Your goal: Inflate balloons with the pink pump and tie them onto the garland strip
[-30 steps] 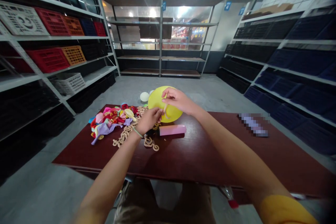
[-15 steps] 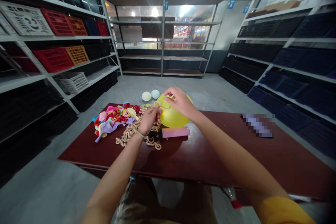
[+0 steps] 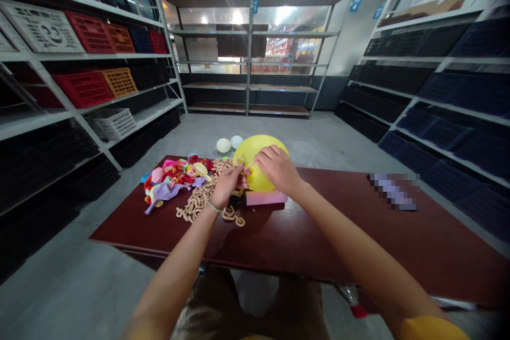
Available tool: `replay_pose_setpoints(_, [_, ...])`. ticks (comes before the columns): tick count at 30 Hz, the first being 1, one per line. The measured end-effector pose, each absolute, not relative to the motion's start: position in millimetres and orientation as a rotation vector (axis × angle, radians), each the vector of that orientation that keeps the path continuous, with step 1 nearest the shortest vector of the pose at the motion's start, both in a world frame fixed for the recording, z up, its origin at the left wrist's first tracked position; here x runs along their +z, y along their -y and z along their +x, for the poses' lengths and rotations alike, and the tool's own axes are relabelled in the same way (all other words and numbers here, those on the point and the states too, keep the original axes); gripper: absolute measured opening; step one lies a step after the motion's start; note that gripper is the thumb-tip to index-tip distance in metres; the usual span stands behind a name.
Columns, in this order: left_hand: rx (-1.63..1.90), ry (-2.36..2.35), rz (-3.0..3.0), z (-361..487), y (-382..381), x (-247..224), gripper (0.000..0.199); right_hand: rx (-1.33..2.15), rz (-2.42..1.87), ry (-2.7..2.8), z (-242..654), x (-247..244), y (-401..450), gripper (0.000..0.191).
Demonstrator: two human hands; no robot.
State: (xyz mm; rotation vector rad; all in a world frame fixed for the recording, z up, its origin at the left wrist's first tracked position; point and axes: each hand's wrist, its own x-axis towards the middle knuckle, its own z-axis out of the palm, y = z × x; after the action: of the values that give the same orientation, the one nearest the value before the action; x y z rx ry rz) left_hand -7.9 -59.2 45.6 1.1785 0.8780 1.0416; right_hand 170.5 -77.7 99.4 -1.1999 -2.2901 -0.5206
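The left hand [image 3: 228, 186] pinches the neck of a round yellow balloon [image 3: 258, 151] above a dark red table [image 3: 319, 234], the right hand [image 3: 279, 170] closed against its side (a pink balloon pump [image 3: 266, 197] lies just below).

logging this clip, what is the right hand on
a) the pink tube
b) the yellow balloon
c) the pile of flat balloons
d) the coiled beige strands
B: the right hand lies on the upper side of the inflated yellow balloon, its fingers against the balloon's surface.
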Motion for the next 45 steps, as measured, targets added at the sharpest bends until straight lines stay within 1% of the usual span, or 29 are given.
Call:
replay_pose_setpoints(4, [1.031,-0.868,1.124,-6,62,50,0.04,-0.55,-1.236,2.197,170,99,82,0.03])
replay_pose_setpoints(8, [1.012,-0.789,1.04,-8,66,52,0.036,-0.495,-1.172,2.177,166,95,92,0.027])
replay_pose_setpoints(15, [1.027,-0.623,1.014,-15,70,51,0.038,-0.223,-0.969,2.218,172,91,98,0.014])
replay_pose_setpoints(20, [0.982,-0.608,1.158,-15,71,51,0.044,-0.054,-0.985,2.091,175,96,91,0.018])
replay_pose_setpoints(24, [0.938,-0.61,1.295,-14,72,51,0.042,-0.091,-1.042,2.135,170,98,86,0.013])
replay_pose_setpoints(31, [0.967,-0.654,1.458,-17,70,49,0.033,-0.197,-1.133,2.147,161,92,83,0.008])
replay_pose_setpoints(34, [1.067,-0.691,1.438,-15,70,45,0.029,-0.253,-1.145,2.137,156,90,84,0.006])
replay_pose_setpoints(39, [1.331,-0.742,1.313,-5,73,39,0.023,-0.331,-1.138,2.138,147,85,88,0.006])
replay_pose_setpoints(45, [1.522,-0.769,1.206,3,74,30,0.019,-0.324,-1.103,2.05,141,75,92,0.004])
